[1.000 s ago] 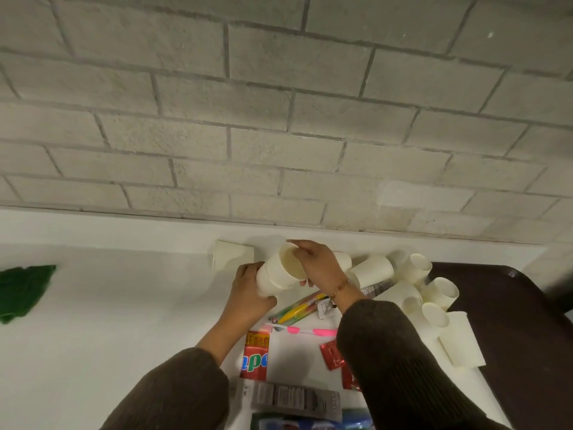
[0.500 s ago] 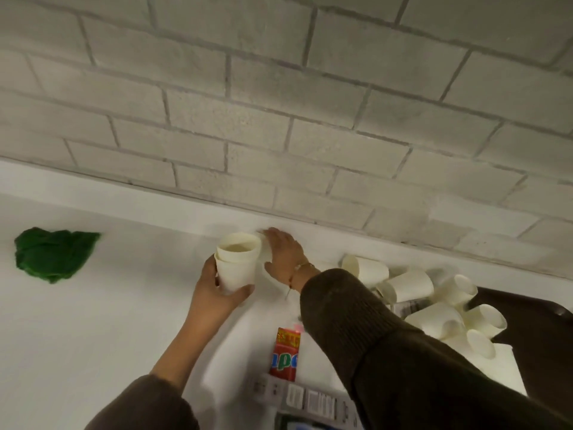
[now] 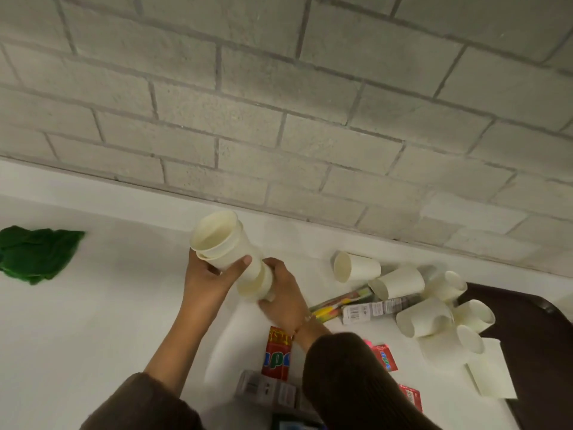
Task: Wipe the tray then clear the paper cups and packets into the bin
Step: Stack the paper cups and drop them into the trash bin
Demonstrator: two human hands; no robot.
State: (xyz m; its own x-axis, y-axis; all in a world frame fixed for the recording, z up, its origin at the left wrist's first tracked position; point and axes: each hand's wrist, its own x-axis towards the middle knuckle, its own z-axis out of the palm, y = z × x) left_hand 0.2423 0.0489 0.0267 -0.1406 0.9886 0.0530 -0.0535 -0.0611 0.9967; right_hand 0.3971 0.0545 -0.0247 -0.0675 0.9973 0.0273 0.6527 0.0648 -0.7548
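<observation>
I hold a stack of nested white paper cups [image 3: 221, 243] tilted over the white table. My left hand [image 3: 206, 279] grips the stack near its open top, and my right hand [image 3: 283, 301] presses another paper cup [image 3: 257, 285] onto its bottom end. Several loose paper cups [image 3: 424, 308] lie on their sides to the right. Packets are scattered near my right arm: a red packet [image 3: 277, 356], a small red sachet [image 3: 384, 356], a grey barcode packet [image 3: 369, 311] and a yellow-green packet [image 3: 335, 305]. The dark brown tray [image 3: 539, 352] sits at the right edge, partly under the cups.
A crumpled green cloth [image 3: 34, 254] lies on the table at the far left. A pale brick wall [image 3: 279, 103] rises right behind the table's raised back edge. A grey labelled box [image 3: 266, 387] lies near the front edge. No bin is in view.
My left hand has lifted and tilted the cup stack. My right hand has picked up another cup from the back edge and brought it to the stack's bottom. The camera swung left.
</observation>
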